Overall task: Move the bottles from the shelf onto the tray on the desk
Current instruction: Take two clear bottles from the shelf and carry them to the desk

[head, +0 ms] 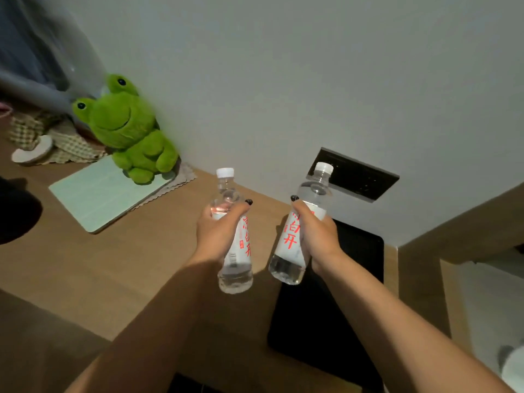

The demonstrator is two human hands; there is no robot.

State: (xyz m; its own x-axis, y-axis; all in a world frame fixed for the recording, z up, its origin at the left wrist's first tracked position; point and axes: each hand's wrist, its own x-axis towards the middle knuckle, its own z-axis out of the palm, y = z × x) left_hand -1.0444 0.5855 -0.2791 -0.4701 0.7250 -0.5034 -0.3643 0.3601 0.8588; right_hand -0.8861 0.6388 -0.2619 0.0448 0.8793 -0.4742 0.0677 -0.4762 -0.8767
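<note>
While the left hand (217, 234) grasps one bottle (234, 251), the right hand (314, 239) grasps another bottle (295, 251) above the black tray (326, 321), frame centre.

- bottles (234, 236) (300, 228): clear, white caps, white labels with red characters
- tray (326, 321): black
- desk (127, 265): brown wood
- plush frog (127, 129): green, black eyes
- cloth (65, 143): beige checked
- fingernails (249, 201): black
</note>
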